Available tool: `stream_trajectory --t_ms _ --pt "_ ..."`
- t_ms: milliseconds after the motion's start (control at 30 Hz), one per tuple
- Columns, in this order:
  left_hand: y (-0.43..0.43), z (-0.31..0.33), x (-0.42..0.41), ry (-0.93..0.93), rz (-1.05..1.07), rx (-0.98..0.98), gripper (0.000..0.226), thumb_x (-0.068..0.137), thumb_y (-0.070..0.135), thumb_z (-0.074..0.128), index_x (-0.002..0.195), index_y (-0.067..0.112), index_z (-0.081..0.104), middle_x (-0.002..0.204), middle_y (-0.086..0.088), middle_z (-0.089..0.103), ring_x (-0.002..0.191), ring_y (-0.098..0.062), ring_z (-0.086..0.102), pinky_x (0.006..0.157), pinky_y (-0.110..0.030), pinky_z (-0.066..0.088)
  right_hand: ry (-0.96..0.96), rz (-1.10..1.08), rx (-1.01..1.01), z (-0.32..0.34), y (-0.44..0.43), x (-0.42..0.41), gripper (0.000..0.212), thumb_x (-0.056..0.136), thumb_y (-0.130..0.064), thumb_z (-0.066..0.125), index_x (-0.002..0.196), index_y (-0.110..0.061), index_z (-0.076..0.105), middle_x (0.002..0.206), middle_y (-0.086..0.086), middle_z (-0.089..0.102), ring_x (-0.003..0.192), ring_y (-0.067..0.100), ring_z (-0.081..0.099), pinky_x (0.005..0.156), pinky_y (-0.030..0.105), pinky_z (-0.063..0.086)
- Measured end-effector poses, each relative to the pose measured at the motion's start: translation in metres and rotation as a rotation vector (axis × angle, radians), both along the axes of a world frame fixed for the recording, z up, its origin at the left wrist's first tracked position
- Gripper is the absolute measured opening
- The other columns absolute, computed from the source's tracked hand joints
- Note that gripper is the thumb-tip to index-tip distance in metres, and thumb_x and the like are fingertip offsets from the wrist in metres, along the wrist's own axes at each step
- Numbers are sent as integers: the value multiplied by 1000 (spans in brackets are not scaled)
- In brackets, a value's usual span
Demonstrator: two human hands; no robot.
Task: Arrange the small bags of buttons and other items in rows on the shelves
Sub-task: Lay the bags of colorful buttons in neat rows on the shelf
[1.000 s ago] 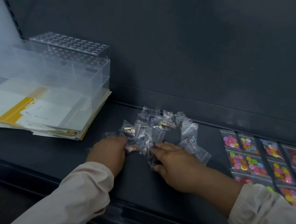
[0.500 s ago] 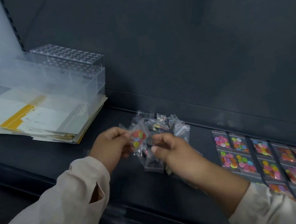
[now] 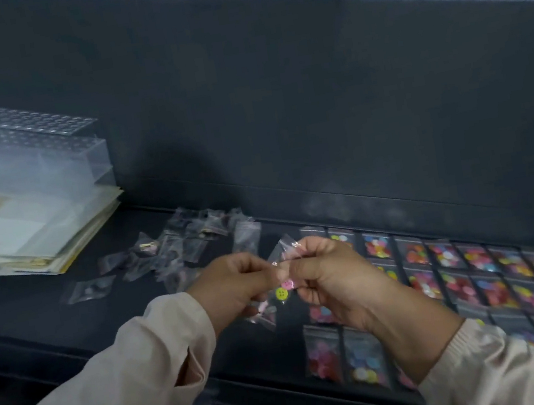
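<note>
Both hands hold one small clear bag of coloured buttons (image 3: 283,283) in the air above the dark shelf (image 3: 51,324). My left hand (image 3: 233,285) pinches its left side and my right hand (image 3: 324,273) pinches its right side; a yellow and a pink button show between them. A second small bag (image 3: 263,314) hangs below my left hand. A loose pile of small clear bags (image 3: 175,247) lies on the shelf behind the hands. Rows of button bags (image 3: 461,280) lie flat on the shelf to the right.
A stack of papers and plastic sleeves (image 3: 20,232) sits at the left, with a clear perforated plastic box (image 3: 42,145) on top. The shelf's dark back panel (image 3: 280,113) rises behind everything. The shelf's front lip (image 3: 270,396) runs under my forearms.
My hands have lifted from the pile and moved right, now holding a button bag between them. The view has swung right, showing more of the laid-out rows.
</note>
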State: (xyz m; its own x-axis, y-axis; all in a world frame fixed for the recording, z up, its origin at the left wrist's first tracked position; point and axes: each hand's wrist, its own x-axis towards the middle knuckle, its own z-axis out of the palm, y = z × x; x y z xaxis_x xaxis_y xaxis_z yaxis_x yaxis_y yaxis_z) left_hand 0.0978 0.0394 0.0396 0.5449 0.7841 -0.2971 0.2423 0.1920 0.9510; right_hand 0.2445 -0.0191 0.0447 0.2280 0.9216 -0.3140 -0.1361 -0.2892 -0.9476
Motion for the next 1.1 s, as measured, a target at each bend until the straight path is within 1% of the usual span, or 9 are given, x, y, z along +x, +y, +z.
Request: stream_trajectory --t_ms 100,200,300,433,600,700,867,967,1100 --pt "-27 -4 37 49 -29 42 18 78 8 71 66 14 59 56 -6 59 53 -17 52 51 -24 43 -52 -28 27 0 -34 32 18 77 3 69 76 -13 61 64 2 64 48 6 54 44 16 40" --pt "-59 -5 77 50 -70 4 21 82 1 66 67 12 55 54 -5 62 46 -12 57 43 -18 43 -39 -104 52 -1 -70 66 21 75 5 69 72 -14 59 64 4 61 44 7 50 39 16 37" --pt "-92 -9 110 61 -142 -35 23 79 -6 66 69 11 55 58 -6 65 49 -13 60 44 -18 45 -12 -170 38 -3 -110 100 23 75 5 69 76 -15 58 66 3 61 46 8 50 41 17 37" --pt "-139 -13 153 69 -147 -9 16 79 -3 67 75 10 59 69 -10 69 60 -21 61 56 -27 50 118 -238 -9 -10 -158 143 20 79 -2 69 87 -16 60 69 0 65 55 8 57 51 19 45" --pt "-197 -13 203 47 -75 -5 19 79 -1 68 70 13 58 68 -7 69 52 -12 59 44 -19 44 171 -227 -79 -20 -212 187 10 83 -10 68 88 -15 61 69 1 65 57 9 55 53 21 46" --pt "-223 -13 228 75 -119 1 17 80 2 67 74 14 57 64 -3 68 53 -12 59 49 -20 45 148 -253 -86 -22 -241 211 11 84 -7 66 81 -15 60 64 1 64 48 7 54 47 19 44" --pt "-251 -20 248 267 -319 324 12 86 23 65 95 29 59 96 9 64 87 -7 61 76 -21 48 -13 -354 -137 -23 -286 258 10 83 -10 68 81 -15 60 70 4 62 54 10 50 47 21 42" --pt "-263 -23 253 424 -476 587 32 90 33 57 122 31 52 121 12 57 109 -7 55 96 -27 44 -182 -391 -232 -28 -306 282 4 85 -14 68 86 -13 64 73 3 66 59 12 55 52 21 45" --pt "-273 -25 262 515 -672 900 49 94 39 48 139 25 38 140 8 40 127 -11 37 106 -24 29 -290 -385 -316 -44 -317 296 9 85 -12 67 91 -6 64 69 5 63 57 13 53 51 20 42"
